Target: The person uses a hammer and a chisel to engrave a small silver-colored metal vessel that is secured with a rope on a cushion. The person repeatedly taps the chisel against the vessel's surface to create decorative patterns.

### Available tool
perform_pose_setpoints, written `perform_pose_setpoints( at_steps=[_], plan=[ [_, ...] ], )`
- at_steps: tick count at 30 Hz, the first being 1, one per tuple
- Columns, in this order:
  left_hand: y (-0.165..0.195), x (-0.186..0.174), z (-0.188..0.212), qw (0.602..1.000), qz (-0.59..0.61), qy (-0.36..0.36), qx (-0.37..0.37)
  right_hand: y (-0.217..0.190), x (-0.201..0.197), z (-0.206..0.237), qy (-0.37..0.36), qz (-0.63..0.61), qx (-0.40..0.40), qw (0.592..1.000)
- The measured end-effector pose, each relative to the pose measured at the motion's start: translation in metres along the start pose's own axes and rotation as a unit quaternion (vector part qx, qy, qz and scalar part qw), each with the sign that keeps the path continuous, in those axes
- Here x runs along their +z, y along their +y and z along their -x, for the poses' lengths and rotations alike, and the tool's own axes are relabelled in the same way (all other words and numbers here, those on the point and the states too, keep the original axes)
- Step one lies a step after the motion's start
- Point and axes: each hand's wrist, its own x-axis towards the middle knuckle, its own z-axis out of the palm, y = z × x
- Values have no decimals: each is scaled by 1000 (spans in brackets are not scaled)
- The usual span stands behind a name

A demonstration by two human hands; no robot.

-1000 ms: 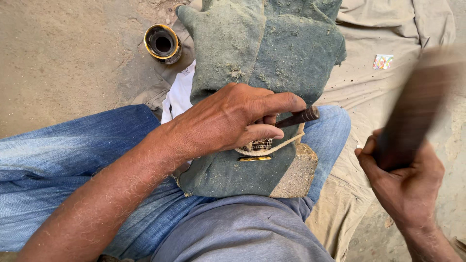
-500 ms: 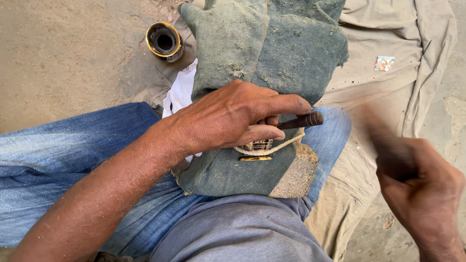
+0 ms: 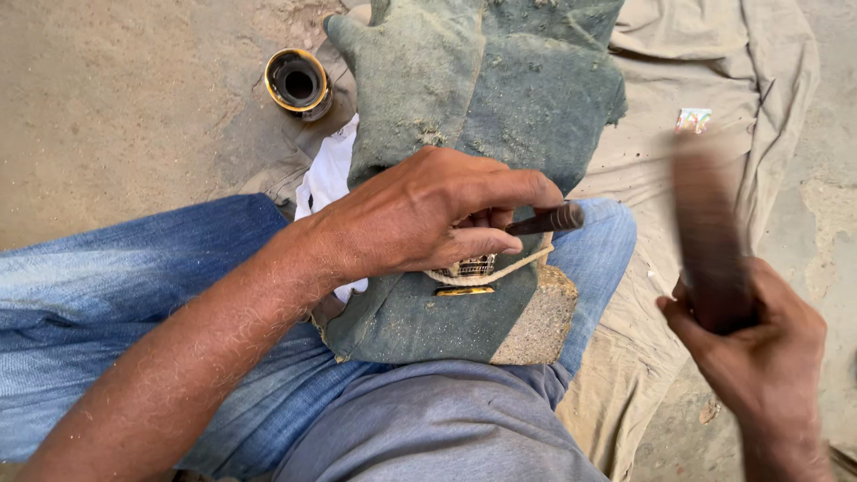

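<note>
My left hand [image 3: 428, 219] rests on a dusty green cloth [image 3: 500, 98] over my lap and grips a dark metal punch [image 3: 549, 220] held nearly level. Under its fingers lies a small pale workpiece [image 3: 473, 268] with a gold-coloured edge, on the cloth. My right hand [image 3: 759, 348] is off to the right, closed around a dark wooden stick [image 3: 705, 232] that stands upward and is blurred with motion. The stick is apart from the punch.
I sit on a beige sheet [image 3: 714, 71] on sandy ground, in blue jeans [image 3: 107, 286]. A small round brass-rimmed cup [image 3: 299, 85] stands at the back left. A stone block [image 3: 540, 326] shows under the green cloth. A scrap of shiny wrapper [image 3: 694, 119] lies on the sheet.
My right hand swung the stick down and inward, then raised it again to upright on the right. My left hand with the punch has stayed in place.
</note>
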Motion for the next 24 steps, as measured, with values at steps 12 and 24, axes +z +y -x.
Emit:
perform_pose_setpoints(
  at_steps=[12,24],
  plan=[
    [8,-1,-20,995,-35,-92,8,-4,50,38,76,-518,-33,852],
    [8,-2,-27,984,-21,-175,-38,9,37,73,-56,-163,117,978]
  ],
)
